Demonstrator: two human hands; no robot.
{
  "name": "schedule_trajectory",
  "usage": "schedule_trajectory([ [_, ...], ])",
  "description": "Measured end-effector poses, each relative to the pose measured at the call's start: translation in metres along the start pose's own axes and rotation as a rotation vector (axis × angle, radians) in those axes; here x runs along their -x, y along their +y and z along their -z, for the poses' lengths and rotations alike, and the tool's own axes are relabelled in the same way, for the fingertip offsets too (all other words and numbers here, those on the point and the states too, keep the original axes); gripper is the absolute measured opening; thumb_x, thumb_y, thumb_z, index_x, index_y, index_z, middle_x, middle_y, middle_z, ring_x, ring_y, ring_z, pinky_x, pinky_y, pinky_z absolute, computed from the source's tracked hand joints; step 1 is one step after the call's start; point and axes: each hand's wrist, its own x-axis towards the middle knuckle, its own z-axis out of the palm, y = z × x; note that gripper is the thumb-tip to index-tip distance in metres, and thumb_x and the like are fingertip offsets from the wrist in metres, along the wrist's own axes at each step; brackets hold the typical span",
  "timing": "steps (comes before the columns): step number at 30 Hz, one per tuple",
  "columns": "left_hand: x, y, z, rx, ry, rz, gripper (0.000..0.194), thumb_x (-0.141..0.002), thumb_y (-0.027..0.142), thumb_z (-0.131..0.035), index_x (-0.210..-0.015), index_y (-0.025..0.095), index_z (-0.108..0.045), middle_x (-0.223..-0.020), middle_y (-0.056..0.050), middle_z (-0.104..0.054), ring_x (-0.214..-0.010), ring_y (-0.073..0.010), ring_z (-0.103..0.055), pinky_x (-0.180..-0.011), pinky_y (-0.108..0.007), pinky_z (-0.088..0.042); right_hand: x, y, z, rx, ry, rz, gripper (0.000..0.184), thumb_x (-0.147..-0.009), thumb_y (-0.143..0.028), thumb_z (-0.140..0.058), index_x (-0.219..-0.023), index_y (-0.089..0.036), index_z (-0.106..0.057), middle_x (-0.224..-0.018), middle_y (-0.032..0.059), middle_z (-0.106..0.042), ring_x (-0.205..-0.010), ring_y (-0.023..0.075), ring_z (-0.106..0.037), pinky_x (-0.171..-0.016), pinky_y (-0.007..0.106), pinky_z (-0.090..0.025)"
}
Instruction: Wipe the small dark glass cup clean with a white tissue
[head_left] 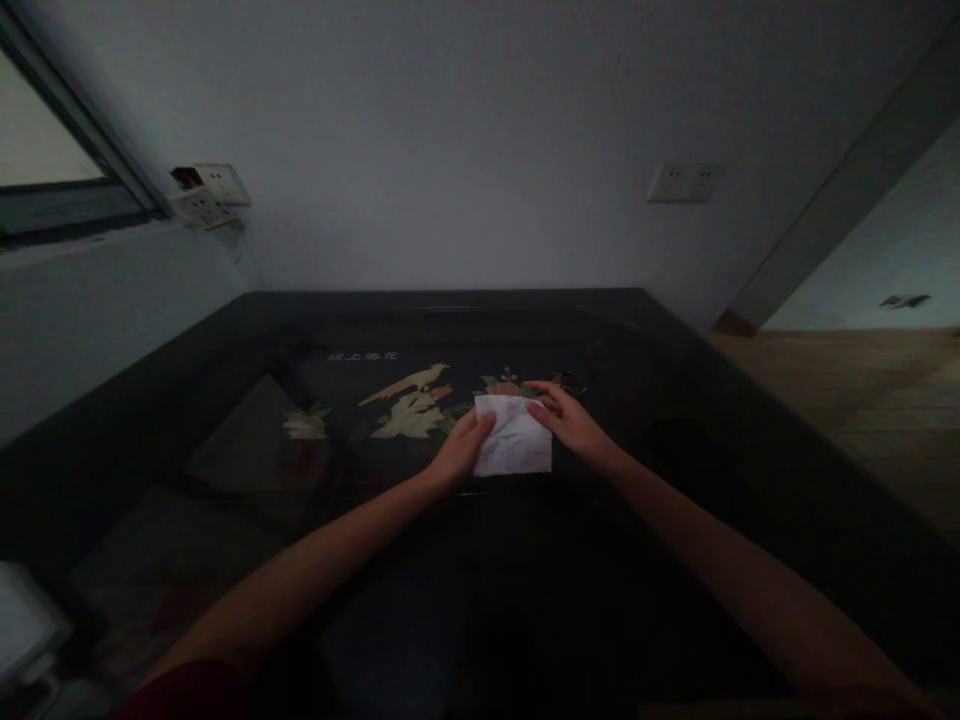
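A creased white sheet of paper (514, 440) is held up over the dark glossy table. My left hand (463, 450) grips its left edge, with the thumb lying on the near face and the fingers behind. At the upper right edge, my right hand (571, 422) pinches the sheet between thumb and fingers, its index finger stretched out past the top. Part of the right fingers is hidden behind the paper. Both forearms reach in from the bottom of the view.
The dark table (450, 300) carries a printed bird (409, 382) and flowers, and meets a pale wall. Wall sockets (684, 183) are at the right, with more sockets (217, 185) at the left by a window. A white object (26, 620) sits at the lower left. Dim light.
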Motion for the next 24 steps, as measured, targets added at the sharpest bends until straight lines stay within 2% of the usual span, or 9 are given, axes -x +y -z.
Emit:
schedule_trajectory([
  [2, 0.003, -0.006, -0.007, -0.061, -0.051, -0.015, 0.035, -0.081, 0.029, -0.06, -0.113, 0.017, -0.058, -0.104, -0.008, -0.069, -0.09, -0.0215, -0.066, -0.079, -0.031, -0.052, 0.01, 0.005, 0.004, -0.059, 0.034, -0.064, 0.042, -0.072, -0.033, -0.07, -0.112, -0.024, -0.056, -0.07, -0.003, -0.058, -0.063, 0.0154, -0.058, -0.058, 0.029, -0.047],
  [5, -0.002, -0.014, -0.014, -0.162, -0.112, -0.04, 0.044, -0.08, 0.024, -0.059, -0.123, 0.016, -0.05, -0.108, -0.009, -0.067, -0.088, -0.0193, -0.065, -0.078, -0.03, -0.052, 0.02, 0.013, 0.018, -0.084, 0.081, -0.099, 0.05, -0.068, -0.029, -0.072, -0.114, -0.022, -0.054, -0.068, -0.0042, -0.056, -0.058, 0.0135, -0.055, -0.051, 0.025, -0.042],
  [8, -0.015, -0.02, -0.016, -0.398, -0.146, -0.07, 0.059, -0.081, 0.017, -0.055, -0.136, 0.016, -0.034, -0.102, -0.01, -0.067, -0.083, -0.0192, -0.066, -0.076, -0.036, -0.053, 0.024, 0.025, 0.041, 0.081, 0.093, -0.097, 0.042, -0.069, -0.031, -0.069, -0.107, -0.018, -0.058, -0.068, -0.0026, -0.057, -0.057, 0.0132, -0.054, -0.049, 0.024, -0.039],
  [10, -0.021, -0.023, -0.019, -0.683, -0.175, -0.28, 0.061, -0.079, 0.012, -0.053, -0.136, 0.018, -0.033, -0.119, -0.013, -0.061, -0.104, -0.0223, -0.061, -0.089, -0.041, -0.048, 0.024, 0.033, 0.057, 0.326, 0.072, -0.048, 0.037, -0.071, -0.034, -0.065, -0.103, -0.016, -0.061, -0.068, -0.0015, -0.058, -0.057, 0.0138, -0.054, -0.049, 0.024, -0.038],
  [12, -0.024, -0.026, -0.024, -1.015, -0.246, -0.507, 0.052, -0.079, 0.012, -0.053, -0.13, 0.017, -0.044, -0.134, -0.014, -0.051, -0.124, -0.0244, -0.048, -0.103, -0.043, -0.038, 0.023, 0.039, 0.071, 0.399, 0.069, -0.027, 0.029, -0.07, -0.031, -0.064, -0.095, -0.016, -0.065, -0.073, 0.0014, -0.063, -0.061, 0.0156, -0.056, -0.052, 0.026, -0.04],
  [14, -0.022, -0.031, -0.031, -1.302, -0.354, -0.628, 0.042, -0.082, 0.018, -0.053, -0.125, 0.015, -0.05, -0.14, -0.015, -0.044, -0.132, -0.0256, -0.038, -0.109, -0.043, -0.031, 0.022, 0.043, 0.08, 0.45, 0.063, -0.001, 0.022, -0.069, -0.027, -0.064, -0.088, -0.017, -0.067, -0.08, 0.0035, -0.067, -0.067, 0.0172, -0.058, -0.059, 0.029, -0.043],
  [16, -0.019, -0.039, -0.037, -1.495, -0.428, -0.627, 0.047, -0.086, 0.028, -0.051, -0.13, 0.013, -0.046, -0.144, -0.018, -0.039, -0.135, -0.0265, -0.035, -0.11, -0.043, -0.03, 0.021, 0.044, 0.085, 0.503, 0.06, 0.025, 0.018, -0.069, -0.024, -0.063, -0.086, -0.018, -0.068, -0.083, 0.0042, -0.068, -0.071, 0.0186, -0.059, -0.066, 0.032, -0.045],
  [19, -0.018, -0.051, -0.041, -1.697, -0.466, -0.563, 0.056, -0.09, 0.038, -0.045, -0.138, 0.011, -0.035, -0.148, -0.018, -0.032, -0.139, -0.0268, -0.027, -0.112, -0.047, -0.025, 0.021, 0.045, 0.087, 0.576, 0.081, 0.07, 0.019, -0.07, -0.022, -0.062, -0.088, -0.018, -0.069, -0.089, 0.0064, -0.067, -0.082, 0.0226, -0.06, -0.078, 0.038, -0.046],
  [24, -0.023, -0.06, -0.042, -1.805, -0.457, -0.539, 0.06, -0.093, 0.043, -0.033, -0.142, 0.008, -0.028, -0.151, -0.017, -0.027, -0.14, -0.0265, -0.023, -0.113, -0.046, -0.02, 0.033, 0.049, 0.078, 0.915, 0.092, 0.235, 0.025, -0.083, -0.029, -0.051, -0.1, -0.018, -0.067, -0.107, 0.0116, -0.063, -0.105, 0.0272, -0.056, -0.095, 0.044, -0.041],
])
